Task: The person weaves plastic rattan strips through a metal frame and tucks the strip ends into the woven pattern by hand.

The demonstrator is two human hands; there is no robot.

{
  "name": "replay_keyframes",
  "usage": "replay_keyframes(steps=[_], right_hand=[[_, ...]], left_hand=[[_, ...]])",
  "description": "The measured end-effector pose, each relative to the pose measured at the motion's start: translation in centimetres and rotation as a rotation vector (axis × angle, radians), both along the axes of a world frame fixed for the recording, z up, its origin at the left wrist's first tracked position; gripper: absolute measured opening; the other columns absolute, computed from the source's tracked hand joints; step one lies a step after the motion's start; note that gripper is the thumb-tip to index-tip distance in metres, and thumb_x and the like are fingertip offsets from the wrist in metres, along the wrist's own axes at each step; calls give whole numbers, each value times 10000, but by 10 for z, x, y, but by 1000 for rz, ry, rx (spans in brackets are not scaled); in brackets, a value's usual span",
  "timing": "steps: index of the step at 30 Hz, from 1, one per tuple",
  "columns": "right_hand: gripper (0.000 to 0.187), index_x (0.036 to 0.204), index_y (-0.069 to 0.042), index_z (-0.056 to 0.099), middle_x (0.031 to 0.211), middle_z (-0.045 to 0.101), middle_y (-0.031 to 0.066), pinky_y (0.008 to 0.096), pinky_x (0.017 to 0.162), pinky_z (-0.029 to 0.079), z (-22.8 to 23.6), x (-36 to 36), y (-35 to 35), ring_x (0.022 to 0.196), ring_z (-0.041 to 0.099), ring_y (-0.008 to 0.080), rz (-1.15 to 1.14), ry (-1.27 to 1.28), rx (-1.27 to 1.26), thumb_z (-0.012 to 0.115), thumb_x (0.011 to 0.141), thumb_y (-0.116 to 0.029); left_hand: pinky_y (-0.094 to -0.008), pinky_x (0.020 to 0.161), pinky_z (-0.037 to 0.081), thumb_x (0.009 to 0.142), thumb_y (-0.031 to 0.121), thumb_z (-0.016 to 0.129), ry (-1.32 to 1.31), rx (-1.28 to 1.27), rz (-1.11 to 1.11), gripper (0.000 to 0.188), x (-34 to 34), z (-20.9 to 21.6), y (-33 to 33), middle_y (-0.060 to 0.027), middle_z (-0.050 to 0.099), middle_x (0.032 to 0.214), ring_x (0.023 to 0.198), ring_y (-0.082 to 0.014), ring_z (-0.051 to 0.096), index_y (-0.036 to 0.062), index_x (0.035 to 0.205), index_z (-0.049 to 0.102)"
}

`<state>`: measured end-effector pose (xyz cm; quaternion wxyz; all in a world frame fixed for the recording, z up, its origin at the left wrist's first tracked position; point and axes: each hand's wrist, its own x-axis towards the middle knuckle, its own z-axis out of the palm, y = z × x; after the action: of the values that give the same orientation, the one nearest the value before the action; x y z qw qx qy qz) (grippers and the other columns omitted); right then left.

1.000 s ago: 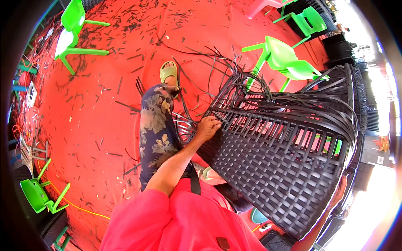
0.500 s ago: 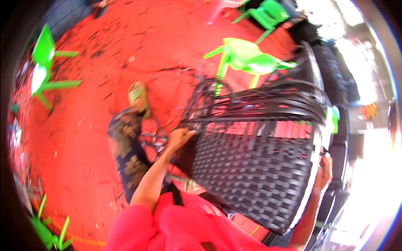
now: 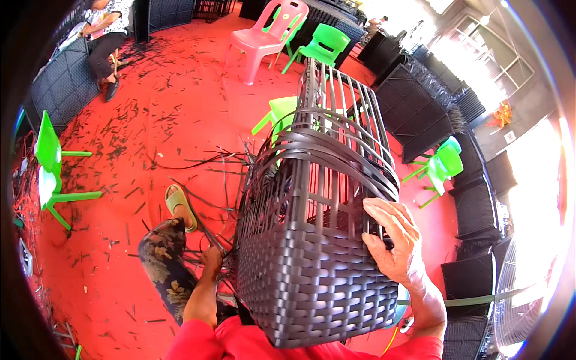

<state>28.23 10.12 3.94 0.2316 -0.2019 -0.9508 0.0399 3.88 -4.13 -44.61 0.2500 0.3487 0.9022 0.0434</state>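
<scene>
A half-woven black basket-like frame of flat plastic strips stands tilted in front of my body, one corner toward me. Its lower part is closely woven, while bare ribs show above. Loose black strips loop around the upper ribs. My right hand lies against the right face at the top of the weave, fingers stretched and thumb apart. Low at the left side, my left hand is closed around black strips beside the weave; its fingertips are partly hidden.
Cut strips litter the red floor. Green chairs stand left, ahead and right, with a pink chair at the back. A person sits far left. Black woven panels and a fan line the right.
The woven frame has turned, bringing a corner toward me and its ribs upright. My right hand has moved from the far right edge onto its face; my left hand has moved lower and left.
</scene>
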Motion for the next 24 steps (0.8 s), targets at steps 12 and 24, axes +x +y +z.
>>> replay_keyframes(steps=[12,24], right_hand=[[416,1102,-23,565,1053,592,114,362,762,427,-1,-31,-15,885,553,275,85,6,41,676,713,-120],[447,1098,-7,557,949,620,106,370,763,438,-2,-27,-16,817,555,278,139,44,-62,701,689,-114]], left_hand=[[-275,802,399,870,240,538,-762,1468,222,306,-7,316,30,-65,565,962,899,-160,523,-20,1028,571],[-280,763,420,777,212,671,-466,1418,-325,367,15,408,11,-106,538,967,862,-204,526,11,1074,592]])
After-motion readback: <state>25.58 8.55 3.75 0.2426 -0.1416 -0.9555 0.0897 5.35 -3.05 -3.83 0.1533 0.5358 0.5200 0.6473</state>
